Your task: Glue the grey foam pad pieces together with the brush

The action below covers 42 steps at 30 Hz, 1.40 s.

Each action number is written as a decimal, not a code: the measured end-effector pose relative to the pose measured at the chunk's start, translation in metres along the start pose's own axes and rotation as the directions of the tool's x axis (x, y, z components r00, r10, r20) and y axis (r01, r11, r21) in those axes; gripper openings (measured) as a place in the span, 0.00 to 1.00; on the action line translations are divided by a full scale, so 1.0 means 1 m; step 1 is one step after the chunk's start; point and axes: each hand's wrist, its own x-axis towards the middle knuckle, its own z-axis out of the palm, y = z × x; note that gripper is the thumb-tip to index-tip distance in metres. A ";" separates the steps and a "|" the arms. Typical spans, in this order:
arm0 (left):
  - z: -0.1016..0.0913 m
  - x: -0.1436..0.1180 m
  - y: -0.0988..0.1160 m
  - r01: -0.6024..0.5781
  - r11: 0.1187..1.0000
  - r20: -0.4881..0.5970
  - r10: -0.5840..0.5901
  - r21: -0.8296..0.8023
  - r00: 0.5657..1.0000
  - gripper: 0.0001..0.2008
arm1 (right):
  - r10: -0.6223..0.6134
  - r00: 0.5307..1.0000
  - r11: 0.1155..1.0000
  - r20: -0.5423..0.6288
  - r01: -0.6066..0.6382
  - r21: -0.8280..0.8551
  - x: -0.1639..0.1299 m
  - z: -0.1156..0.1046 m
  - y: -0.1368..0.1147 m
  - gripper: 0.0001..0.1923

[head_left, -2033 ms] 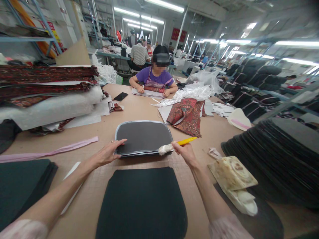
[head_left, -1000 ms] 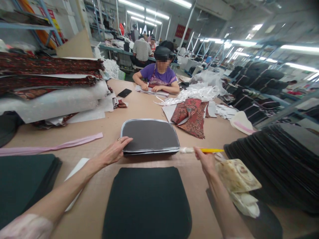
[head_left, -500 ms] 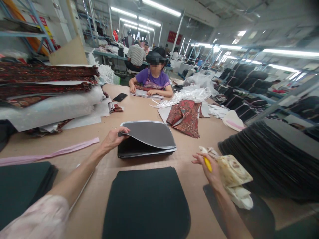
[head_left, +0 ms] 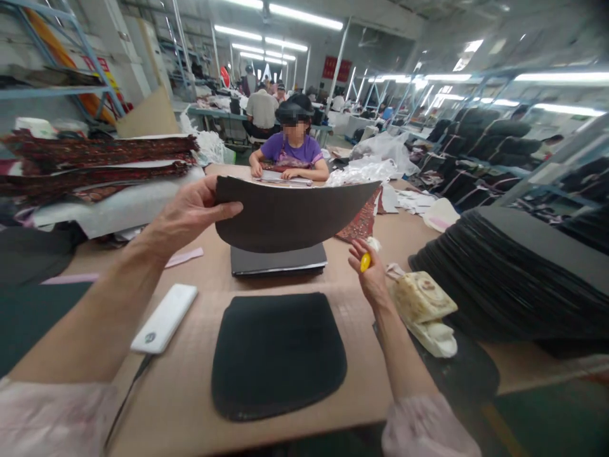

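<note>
Firstly, at left, a white device (head_left: 164, 319) with a cable lay on the bench (head_left: 200, 393). The left hand (head_left: 195, 206) pinched a dark sheet (head_left: 290, 216) by its left end, raised and bowed above a low stack (head_left: 278, 263). Nearer, a black panel (head_left: 280, 355) lay flat. The right hand (head_left: 372, 273) gripped a yellow-handled brush (head_left: 365, 262); farther right stood a tall pile (head_left: 495, 273) of dark panels.

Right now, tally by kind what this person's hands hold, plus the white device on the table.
Dark sheet, in the left hand: 1
Yellow-handled tool, in the right hand: 1
White device with cord: 1
Total: 3
</note>
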 end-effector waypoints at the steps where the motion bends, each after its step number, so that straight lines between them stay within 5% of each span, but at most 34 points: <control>1: 0.001 -0.009 0.005 0.023 0.998 0.040 -0.020 -0.054 0.999 0.20 | 0.014 1.000 0.999 0.016 -0.015 0.039 -0.004 0.001 -0.004 0.31; 5: 0.005 -0.042 0.011 0.123 0.974 0.128 -0.099 -0.190 0.987 0.22 | 0.069 0.991 0.997 0.112 -0.071 0.015 -0.032 -0.002 -0.018 0.24; 11: 0.017 -0.090 0.000 0.318 0.925 -0.022 -0.329 -0.208 0.944 0.18 | 0.078 0.990 0.996 0.120 -0.083 0.030 -0.080 -0.016 -0.030 0.28; 17: 0.048 -0.164 -0.037 0.552 0.803 0.110 -0.542 -0.224 0.833 0.36 | 0.142 0.989 0.985 0.041 -0.138 -0.104 -0.104 -0.036 -0.002 0.37; 23: 0.066 -0.220 -0.078 0.638 0.740 -0.057 -0.661 -0.212 0.748 0.49 | 0.102 0.994 0.856 -0.033 -0.105 -0.506 -0.127 -0.046 0.018 0.42; 31: 0.055 -0.247 -0.106 0.653 0.758 -0.116 -0.648 0.002 0.753 0.50 | 0.084 0.996 0.786 0.022 -0.053 -0.616 -0.164 -0.042 0.029 0.38; 42: 0.059 -0.259 -0.123 0.679 0.734 -0.106 -0.677 -0.016 0.728 0.53 | 0.100 0.994 0.736 -0.043 -0.103 -0.669 -0.182 -0.036 0.047 0.37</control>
